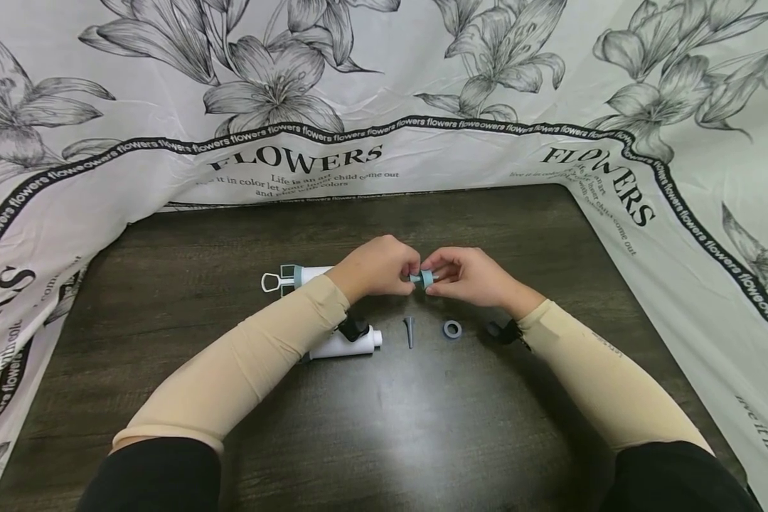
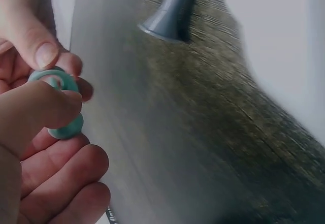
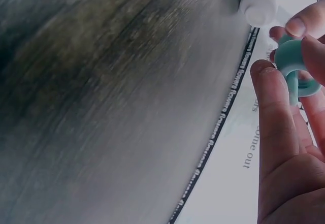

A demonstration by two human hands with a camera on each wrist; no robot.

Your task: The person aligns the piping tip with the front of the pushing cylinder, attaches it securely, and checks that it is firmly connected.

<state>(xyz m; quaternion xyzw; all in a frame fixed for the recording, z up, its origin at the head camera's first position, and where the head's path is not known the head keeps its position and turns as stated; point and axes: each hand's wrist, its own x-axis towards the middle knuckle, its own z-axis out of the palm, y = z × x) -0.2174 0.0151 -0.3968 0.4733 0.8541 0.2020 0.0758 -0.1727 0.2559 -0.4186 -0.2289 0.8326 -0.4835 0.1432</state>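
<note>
Both hands meet over the middle of the table around a small teal plastic piece (image 1: pixel 427 279). My left hand (image 1: pixel 382 267) pinches its left end between thumb and fingers. From the other side my right hand (image 1: pixel 470 276) grips the round, cap-like part. In the right wrist view the teal piece (image 3: pixel 291 56) shows a round collar, a thin stem and a ring-like part. The left wrist view has the left thumb lying across the teal piece (image 2: pixel 68 126), hiding part of it. Whether it is one part or two joined parts I cannot tell.
Nearer me on the dark table (image 1: pixel 422 427) lie a grey tapered nozzle (image 1: pixel 410 331) and a grey ring (image 1: pixel 451 329). A white tube with a teal collar and loop handle (image 1: pixel 281 280) is partly behind the left arm. Below that arm lies a white bottle-like tube (image 1: pixel 348 344). Flower-printed cloth (image 1: pixel 333 163) borders the table.
</note>
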